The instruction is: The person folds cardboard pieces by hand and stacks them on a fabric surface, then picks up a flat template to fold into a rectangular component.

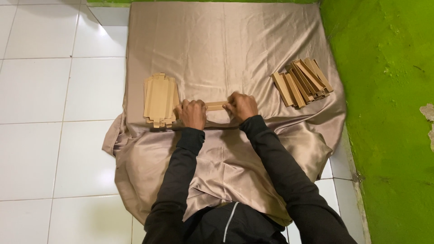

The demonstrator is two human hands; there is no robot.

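A person kneeling on white floor tiles [45, 90] works a narrow cardboard piece [216, 106] near the middle of a tan satin cloth [226, 45], the left hand [192, 114] and right hand [242, 106] each clamped on one end, fingers curled together. A stack of flat cardboard blanks [159, 99] lies at the cloth's left edge, folded pieces [302, 81] toward its right edge. Even pressure from both hands along the crease would likely keep the fold straight.

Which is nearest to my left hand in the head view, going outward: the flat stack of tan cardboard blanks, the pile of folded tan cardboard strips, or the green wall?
From the left hand:
1. Flat stack of tan cardboard blanks, just to its left.
2. Pile of folded tan cardboard strips, across on the right.
3. Green wall, far right.
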